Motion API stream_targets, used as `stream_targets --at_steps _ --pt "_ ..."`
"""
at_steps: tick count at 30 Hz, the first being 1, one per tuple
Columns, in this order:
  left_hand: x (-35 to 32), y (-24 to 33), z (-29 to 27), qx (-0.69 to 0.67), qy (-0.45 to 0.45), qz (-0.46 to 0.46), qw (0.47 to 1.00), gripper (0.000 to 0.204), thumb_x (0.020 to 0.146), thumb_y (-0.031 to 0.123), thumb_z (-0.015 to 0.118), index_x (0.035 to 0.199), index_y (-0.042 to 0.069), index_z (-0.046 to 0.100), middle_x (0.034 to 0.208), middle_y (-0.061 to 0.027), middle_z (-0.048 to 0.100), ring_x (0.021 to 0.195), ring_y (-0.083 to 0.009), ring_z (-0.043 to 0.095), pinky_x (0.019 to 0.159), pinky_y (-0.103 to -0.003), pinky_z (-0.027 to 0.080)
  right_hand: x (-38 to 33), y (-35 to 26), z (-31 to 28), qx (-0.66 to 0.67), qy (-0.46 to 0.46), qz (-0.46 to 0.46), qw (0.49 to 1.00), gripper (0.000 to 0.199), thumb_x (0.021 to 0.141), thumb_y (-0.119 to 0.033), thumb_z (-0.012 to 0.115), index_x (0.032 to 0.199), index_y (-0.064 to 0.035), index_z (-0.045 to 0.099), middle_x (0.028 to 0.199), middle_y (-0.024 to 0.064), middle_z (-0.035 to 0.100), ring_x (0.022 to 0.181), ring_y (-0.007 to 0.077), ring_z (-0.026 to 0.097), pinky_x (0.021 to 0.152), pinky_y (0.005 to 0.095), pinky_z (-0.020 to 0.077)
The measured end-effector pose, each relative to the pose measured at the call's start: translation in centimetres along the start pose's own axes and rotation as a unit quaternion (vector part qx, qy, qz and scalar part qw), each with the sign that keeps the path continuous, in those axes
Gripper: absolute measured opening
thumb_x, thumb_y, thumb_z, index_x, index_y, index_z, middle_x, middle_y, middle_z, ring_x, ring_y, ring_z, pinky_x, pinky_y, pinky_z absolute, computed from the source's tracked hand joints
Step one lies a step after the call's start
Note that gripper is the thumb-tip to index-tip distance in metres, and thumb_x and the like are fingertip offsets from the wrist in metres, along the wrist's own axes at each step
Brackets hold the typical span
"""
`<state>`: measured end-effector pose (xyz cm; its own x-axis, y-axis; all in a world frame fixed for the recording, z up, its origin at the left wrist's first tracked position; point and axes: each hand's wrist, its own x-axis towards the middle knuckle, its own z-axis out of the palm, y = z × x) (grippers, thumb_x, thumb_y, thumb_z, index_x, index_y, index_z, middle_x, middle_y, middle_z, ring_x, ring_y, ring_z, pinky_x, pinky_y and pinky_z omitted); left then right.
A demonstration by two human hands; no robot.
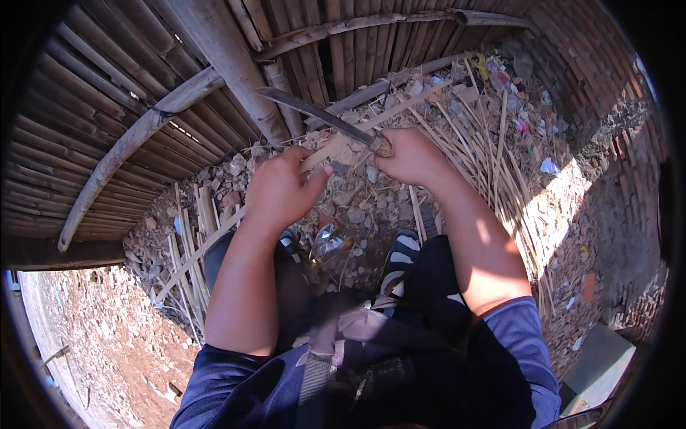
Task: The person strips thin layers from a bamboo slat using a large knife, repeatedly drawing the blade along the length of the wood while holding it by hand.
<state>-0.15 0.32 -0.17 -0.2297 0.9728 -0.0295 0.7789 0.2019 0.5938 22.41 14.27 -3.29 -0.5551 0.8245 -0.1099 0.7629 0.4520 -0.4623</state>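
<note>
My left hand (277, 191) is closed around a long, flat bamboo strip (191, 263), its thumb sticking out to the right. The strip slants from the lower left, through the hand, up to the far right. In my right hand (412, 157) is the wooden handle of a machete (313, 111). Its dark blade points to the upper left and crosses the strip just beyond my left hand; whether they touch, I cannot tell.
Many thin bamboo strips (504, 187) lie on the right, and several pieces (187, 250) on the left. Ahead stands a bamboo-slat wall (153, 154) with a thick post (232, 68). A brick wall (579, 68) rises at right. Rubble and litter cover the ground around my feet.
</note>
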Motion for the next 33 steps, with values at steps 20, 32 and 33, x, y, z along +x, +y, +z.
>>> stream_targets --at_steps 20,32,33 --pt "0.0 -0.2 0.1 0.002 -0.001 -0.002 1.000 0.049 0.088 0.041 0.077 0.115 0.001 0.071 0.081 -0.0191 0.073 0.079 -0.0355 0.074 0.075 -0.044 0.056 0.2 -0.3 -0.4 0.000 -0.014 0.001 1.000 0.045 0.081 -0.032 0.079 0.111 0.0001 0.071 0.096 0.0253 0.072 0.096 0.0438 0.069 0.087 0.0482 0.0544" --pt "0.1 -0.1 -0.4 -0.042 0.039 -0.023 0.998 0.048 0.089 0.041 0.078 0.113 0.000 0.071 0.085 -0.0205 0.074 0.081 -0.0341 0.075 0.077 -0.043 0.057 -1.0 -2.0 -1.1 0.015 0.008 -0.030 0.999 0.043 0.083 -0.030 0.079 0.114 -0.0005 0.071 0.087 0.0219 0.073 0.080 0.0353 0.074 0.077 0.0443 0.0565" --pt "0.0 -0.2 -0.5 -0.050 0.035 -0.025 0.998 0.047 0.089 0.041 0.078 0.112 0.000 0.071 0.085 -0.0203 0.074 0.081 -0.0336 0.075 0.077 -0.043 0.057 -1.0 -1.9 -1.4 0.016 0.008 -0.030 0.999 0.043 0.083 -0.030 0.079 0.114 -0.0005 0.071 0.087 0.0219 0.073 0.080 0.0353 0.074 0.077 0.0443 0.0565"
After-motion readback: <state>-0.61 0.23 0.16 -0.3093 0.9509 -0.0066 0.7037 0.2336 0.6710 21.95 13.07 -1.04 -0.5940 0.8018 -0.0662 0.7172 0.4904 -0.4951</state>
